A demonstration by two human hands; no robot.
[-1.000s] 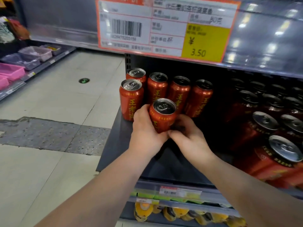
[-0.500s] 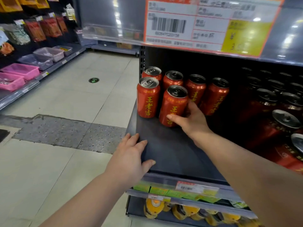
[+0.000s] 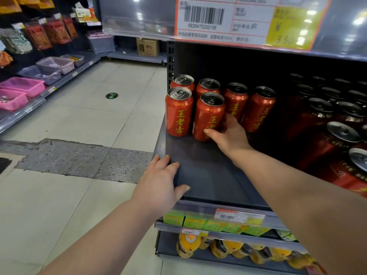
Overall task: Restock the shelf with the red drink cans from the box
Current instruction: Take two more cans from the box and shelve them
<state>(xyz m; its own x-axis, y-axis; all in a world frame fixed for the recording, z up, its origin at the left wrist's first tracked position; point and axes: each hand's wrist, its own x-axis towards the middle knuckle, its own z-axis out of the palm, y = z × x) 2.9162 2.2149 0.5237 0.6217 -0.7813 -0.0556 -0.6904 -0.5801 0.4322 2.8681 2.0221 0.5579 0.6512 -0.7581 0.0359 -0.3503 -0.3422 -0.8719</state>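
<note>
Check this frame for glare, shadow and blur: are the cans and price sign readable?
Head view: ceiling lights glare on the price sign, washing out its yellow patch. Head view: the front cans are well lit, lettering sharp. Head view: the right cans sit in deep shadow under the upper shelf. Head view: the lower tag is blurred.

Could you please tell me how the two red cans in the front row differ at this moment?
The corner can stands free at the shelf edge; the second can is gripped low by the right hand. The corner can's yellow lettering shows whole; the second can's is partly covered by the thumb. The corner can's lid is brightly lit, the second can's darker. Both stand upright, red, same size.
</note>
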